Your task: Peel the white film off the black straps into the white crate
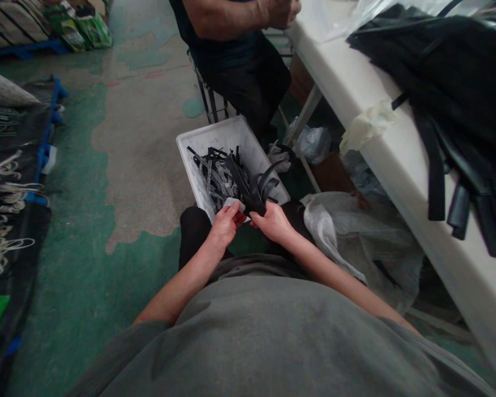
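Person seated, both hands low over the lap, directly at the near edge of the white rectangular plastic bin (215,140) on the floor. Right hand (273,223) is closed round a bundle of flat black strips (252,190); the bundle rises from that fist and fans out above the near right corner of the bin. Left hand (225,223) sits just beside the right one, fingers pinched on a small pale tab (231,203) that lies at the base of the bundle; whether the tab is joined to the strips cannot be told. Inside the bin: a loose heap of black and grey strip offcuts (215,176), beyond both hands. To the right of the bin, a crumpled translucent plastic bag (339,231), and past it a long white worktop (355,82) carrying a large pile of black strap material (458,99). Beyond the far end of the bin, another person in dark clothes (240,60) sits at the worktop.
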The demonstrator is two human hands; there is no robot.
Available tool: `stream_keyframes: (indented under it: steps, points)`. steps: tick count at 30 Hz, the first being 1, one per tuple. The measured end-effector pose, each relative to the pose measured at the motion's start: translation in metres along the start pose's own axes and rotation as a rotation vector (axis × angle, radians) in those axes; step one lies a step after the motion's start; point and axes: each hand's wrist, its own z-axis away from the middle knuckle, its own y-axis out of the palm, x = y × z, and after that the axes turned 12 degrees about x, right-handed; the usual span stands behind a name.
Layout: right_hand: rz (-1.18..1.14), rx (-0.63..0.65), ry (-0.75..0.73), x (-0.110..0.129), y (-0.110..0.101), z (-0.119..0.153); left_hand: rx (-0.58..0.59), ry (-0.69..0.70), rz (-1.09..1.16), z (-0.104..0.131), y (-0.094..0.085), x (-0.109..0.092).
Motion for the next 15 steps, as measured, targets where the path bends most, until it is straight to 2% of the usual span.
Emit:
stream_keyframes:
  steps: [8, 15]
  points:
    - [0.104, 0.019, 0.015, 0.0048, -0.0018, -0.0052, 0.037, -0.025, -0.072, 0.0012, -0.0051, 0.0053]
    - [0.163, 0.07, 0.035, 0.0075, -0.0017, -0.0024, 0.034, 0.03, -0.043, 0.0082, -0.0048, 0.0049]
